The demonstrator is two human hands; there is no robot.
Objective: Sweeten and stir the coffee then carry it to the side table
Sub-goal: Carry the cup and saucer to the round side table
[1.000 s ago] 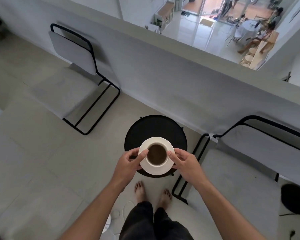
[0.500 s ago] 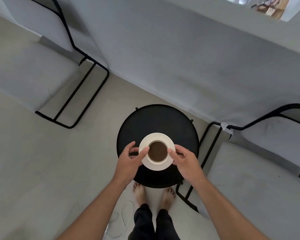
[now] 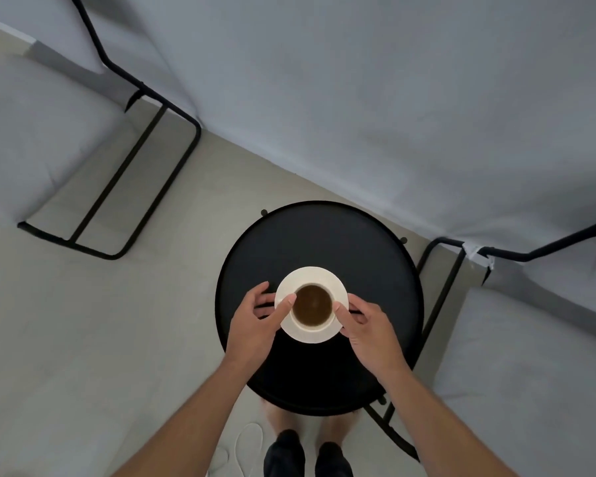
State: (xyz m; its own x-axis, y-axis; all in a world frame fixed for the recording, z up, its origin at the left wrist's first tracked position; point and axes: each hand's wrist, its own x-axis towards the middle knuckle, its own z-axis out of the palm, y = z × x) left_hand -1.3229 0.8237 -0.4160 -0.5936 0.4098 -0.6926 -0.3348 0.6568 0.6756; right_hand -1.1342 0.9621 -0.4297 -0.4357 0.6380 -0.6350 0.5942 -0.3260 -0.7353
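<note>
A white cup of brown coffee (image 3: 312,306) stands on a white saucer (image 3: 336,287). Both my hands hold the saucer by its rim over the round black side table (image 3: 324,235). My left hand (image 3: 253,327) grips the left edge, thumb on top near the cup, fingers underneath. My right hand (image 3: 369,330) grips the right edge the same way. Whether the saucer touches the tabletop I cannot tell.
A grey cushioned chair with a black tube frame (image 3: 145,132) stands to the left, another one (image 3: 530,356) to the right, close to the table. A grey wall (image 3: 358,98) runs behind. A white cord (image 3: 248,442) lies on the floor by my feet.
The view has tilted further down and come closer to the table. The cup and saucer have sunk lower over the black tabletop, still held by both hands.
</note>
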